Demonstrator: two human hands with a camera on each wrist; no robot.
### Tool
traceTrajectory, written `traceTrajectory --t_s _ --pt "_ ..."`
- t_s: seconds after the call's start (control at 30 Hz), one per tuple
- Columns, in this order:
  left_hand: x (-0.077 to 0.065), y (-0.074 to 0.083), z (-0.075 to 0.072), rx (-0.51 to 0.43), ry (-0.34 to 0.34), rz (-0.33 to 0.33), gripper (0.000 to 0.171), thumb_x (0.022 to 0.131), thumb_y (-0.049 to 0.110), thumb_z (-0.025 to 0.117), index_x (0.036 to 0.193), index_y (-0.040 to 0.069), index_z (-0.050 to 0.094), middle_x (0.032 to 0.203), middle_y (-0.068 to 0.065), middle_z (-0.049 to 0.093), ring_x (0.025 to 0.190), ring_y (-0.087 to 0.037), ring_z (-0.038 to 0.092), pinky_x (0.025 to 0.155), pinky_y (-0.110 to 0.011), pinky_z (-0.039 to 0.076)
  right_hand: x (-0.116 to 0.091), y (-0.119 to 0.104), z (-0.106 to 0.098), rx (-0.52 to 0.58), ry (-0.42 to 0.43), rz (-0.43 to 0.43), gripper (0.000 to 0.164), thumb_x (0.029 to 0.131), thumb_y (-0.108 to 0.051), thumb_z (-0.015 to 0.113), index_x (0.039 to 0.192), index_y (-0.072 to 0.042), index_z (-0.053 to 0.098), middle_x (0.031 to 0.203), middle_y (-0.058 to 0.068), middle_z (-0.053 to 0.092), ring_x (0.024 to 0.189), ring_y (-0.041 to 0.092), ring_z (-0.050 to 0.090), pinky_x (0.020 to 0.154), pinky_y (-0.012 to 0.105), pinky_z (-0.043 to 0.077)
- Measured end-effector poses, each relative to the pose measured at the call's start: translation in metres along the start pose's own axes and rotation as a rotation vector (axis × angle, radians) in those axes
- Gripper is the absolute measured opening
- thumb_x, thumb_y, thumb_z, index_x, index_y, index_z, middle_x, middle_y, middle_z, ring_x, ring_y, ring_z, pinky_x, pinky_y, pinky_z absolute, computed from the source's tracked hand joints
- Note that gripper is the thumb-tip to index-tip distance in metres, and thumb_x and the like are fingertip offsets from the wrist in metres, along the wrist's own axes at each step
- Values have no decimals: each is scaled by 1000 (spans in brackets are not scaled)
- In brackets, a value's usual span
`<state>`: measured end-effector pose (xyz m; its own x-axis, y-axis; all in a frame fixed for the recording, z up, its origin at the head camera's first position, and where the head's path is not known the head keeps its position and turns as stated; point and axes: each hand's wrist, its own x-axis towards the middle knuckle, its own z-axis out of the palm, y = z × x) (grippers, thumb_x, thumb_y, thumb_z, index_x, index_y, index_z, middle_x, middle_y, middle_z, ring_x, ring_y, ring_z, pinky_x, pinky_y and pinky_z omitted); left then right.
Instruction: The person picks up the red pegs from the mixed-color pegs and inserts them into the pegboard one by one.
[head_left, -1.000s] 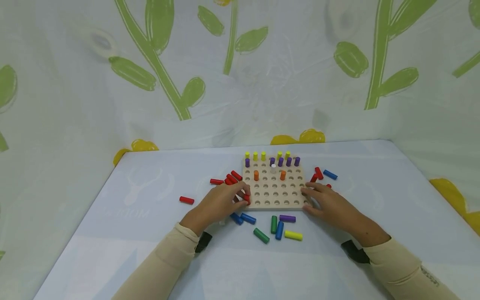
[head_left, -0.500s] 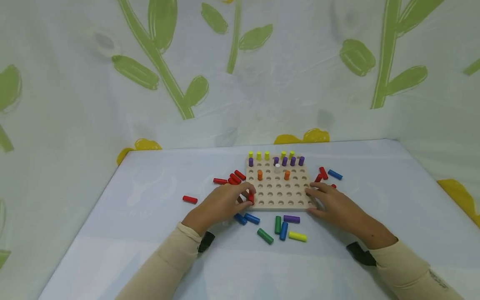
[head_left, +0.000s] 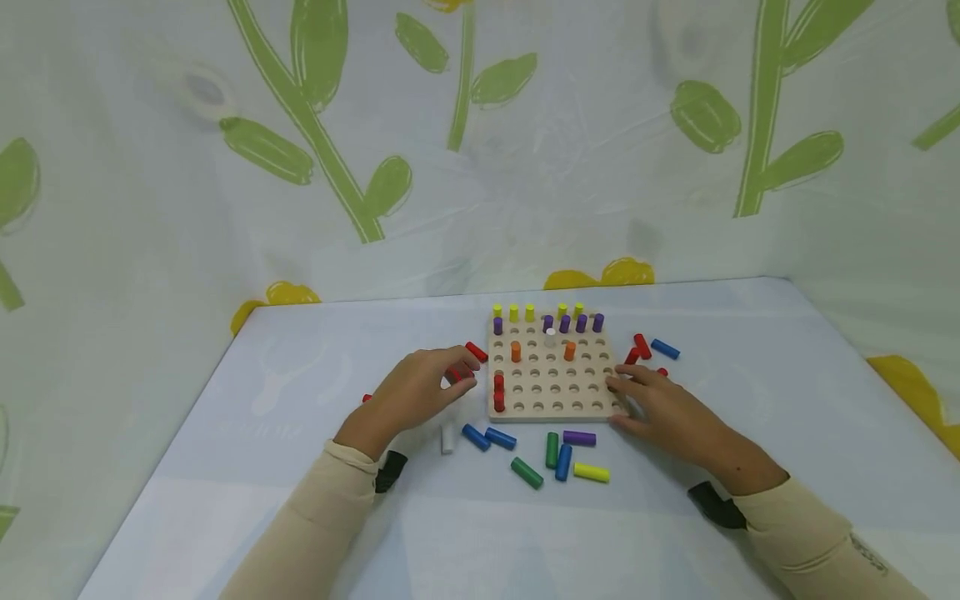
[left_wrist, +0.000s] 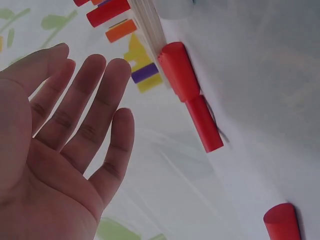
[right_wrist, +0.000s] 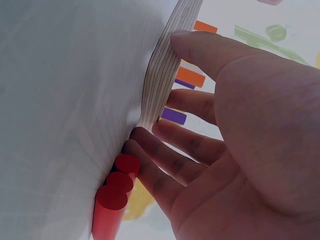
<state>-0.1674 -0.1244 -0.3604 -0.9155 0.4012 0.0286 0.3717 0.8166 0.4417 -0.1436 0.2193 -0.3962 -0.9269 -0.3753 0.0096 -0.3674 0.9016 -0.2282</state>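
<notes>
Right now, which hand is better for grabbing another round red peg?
Probably the left hand. It's holding nothing, close to red cylindrical pegs left of the pale wooden board. The right hand has other red pegs nearby too, but touches the board's right edge, perhaps steadying it.

Left grip [head_left: 416,387] over loose red pegs [head_left: 454,375] left of pegboard [head_left: 527,397]; contact hard to tell, fingers cover them. Right grip [head_left: 663,408] at board's right edge. Two upright red pegs [head_left: 499,402] in near-left corner. Yellow pegs [head_left: 529,313] along far row, purple pegs [head_left: 581,323] next, then one upright white peg [head_left: 551,337], two orange pegs [head_left: 570,351]. Loose blue pegs [head_left: 500,438], green pegs [head_left: 527,472] on bench [head_left: 480,542] in front.
</notes>
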Motion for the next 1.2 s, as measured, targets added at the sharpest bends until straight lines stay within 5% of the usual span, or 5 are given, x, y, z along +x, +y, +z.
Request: traceTrajectory --t_s 0.27,0.6,0.93,1.2 --pt "-3 -10 -7 -46 34 9 27 92 21 74 118 20 69 99 9 72 100 -14 68 91 -37 57 1 1 2 24 -29 11 64 86 -33 79 141 -8 57 148 21 48 135 45 47 102 58 47" --pt "-16 -31 -23 125 30 -38 30 90 24 76 118 19 69 111 1 71 106 -21 65 91 -39 58 2 2 1 -20 1 0 65 86 -35 79 141 -10 57 148 20 49 134 43 49 101 57 49" --pt "-42 -59 -41 197 -33 -28 25 90 19 75 115 17 69 109 -2 69 103 -24 65 87 -42 58 0 2 2 8 -22 34 67 85 -34 79 143 -10 55 150 20 46 137 45 46 101 58 48" --pt "-54 -73 -42 223 -81 -61 32 87 17 78 118 18 67 109 -2 66 98 -22 65 86 -41 59 0 1 0 -6 -36 34 66 86 -34 78 143 -10 55 150 20 47 137 44 46 99 58 49"
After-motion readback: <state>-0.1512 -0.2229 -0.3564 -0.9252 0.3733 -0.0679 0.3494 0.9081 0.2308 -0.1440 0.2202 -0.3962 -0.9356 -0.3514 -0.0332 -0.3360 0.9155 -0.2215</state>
